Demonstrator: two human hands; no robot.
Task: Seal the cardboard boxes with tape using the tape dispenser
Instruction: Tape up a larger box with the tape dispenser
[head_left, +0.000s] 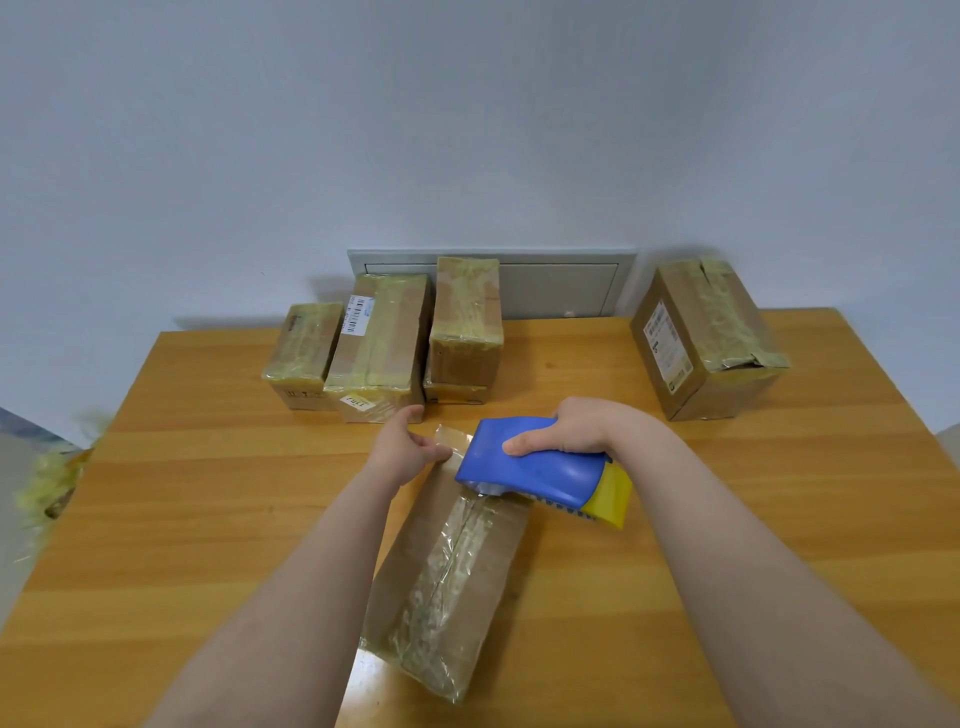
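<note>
A long cardboard box (447, 577) lies on the wooden table (208, 493) in front of me, with clear tape along its top seam. My right hand (576, 431) grips the blue tape dispenser (535, 467), which carries a yellow tape roll (613, 493) and hovers over the box's far end. My left hand (402, 447) pinches the loose end of the clear tape (451, 437) coming from the dispenser's front.
Three taped cardboard boxes (379, 348) stand in a group at the back of the table, with a fourth under one of them. A larger taped box (701, 343) sits at the back right. A grey wall panel (561, 286) is behind them. Crumpled yellowish tape (52, 483) lies off the left edge.
</note>
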